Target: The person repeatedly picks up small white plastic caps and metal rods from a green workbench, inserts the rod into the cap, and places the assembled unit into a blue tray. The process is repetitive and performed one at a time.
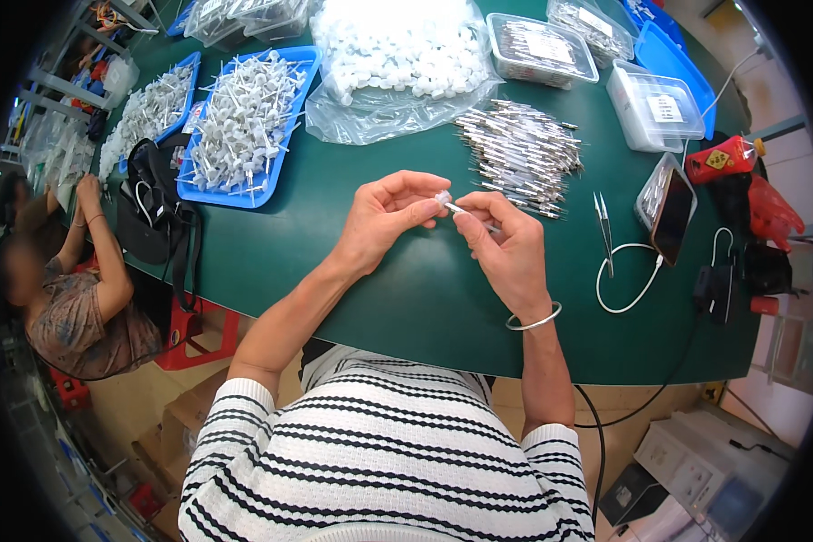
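Note:
My left hand [384,219] pinches a small white plastic cap [443,198] between thumb and fingers, above the green table. My right hand [508,242] grips a thin white rod [461,210], whose tip meets the cap. Whether the rod is inside the cap or only against it, I cannot tell. Just beyond my right hand lies a loose pile of thin metal-and-white rods [522,154]. Beyond both hands, a clear plastic bag [370,126] holds many white caps [406,54]. To the left, a blue tray [257,194] is heaped with white caps on stems [244,117].
Tweezers [603,235] and a white cable [616,310] lie right of my hands, near a phone [673,217] propped on a clear box. Rod-filled containers [542,50] stand at the back right. A black bag [158,208] sits left; a person [81,289] works beyond it.

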